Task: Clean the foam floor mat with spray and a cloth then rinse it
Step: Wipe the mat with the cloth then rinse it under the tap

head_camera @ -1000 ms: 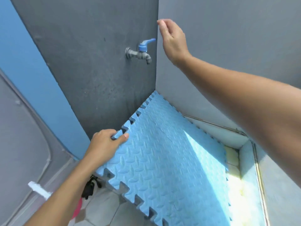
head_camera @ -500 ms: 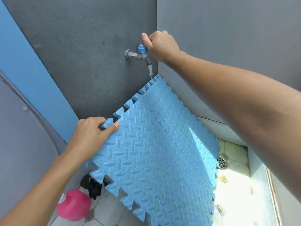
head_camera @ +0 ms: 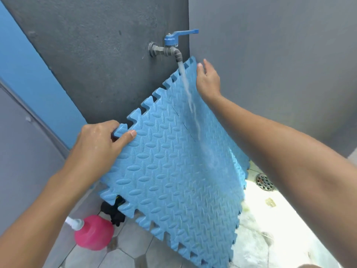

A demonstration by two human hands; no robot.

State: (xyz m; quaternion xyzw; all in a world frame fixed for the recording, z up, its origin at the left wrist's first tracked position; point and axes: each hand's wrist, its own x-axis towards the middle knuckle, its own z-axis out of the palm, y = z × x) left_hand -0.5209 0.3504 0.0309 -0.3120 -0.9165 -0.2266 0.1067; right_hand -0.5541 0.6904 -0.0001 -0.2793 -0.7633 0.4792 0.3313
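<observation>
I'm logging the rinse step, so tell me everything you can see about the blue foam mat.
The mat is a light blue foam tile with a raised diamond-plate pattern and puzzle-tooth edges. A thin seam or crack runs down its upper middle. It is held tilted under the tap, upper corner near the spout. Water streams down its face. The left hand pinches an edge tooth; the right hand touches the upper right edge. Its lower edge hangs above the floor.

The tilted foam mat (head_camera: 173, 171) fills the corner under the tap (head_camera: 168, 49), walls close behind; sunlit floor (head_camera: 280, 238) at right lies open.
</observation>
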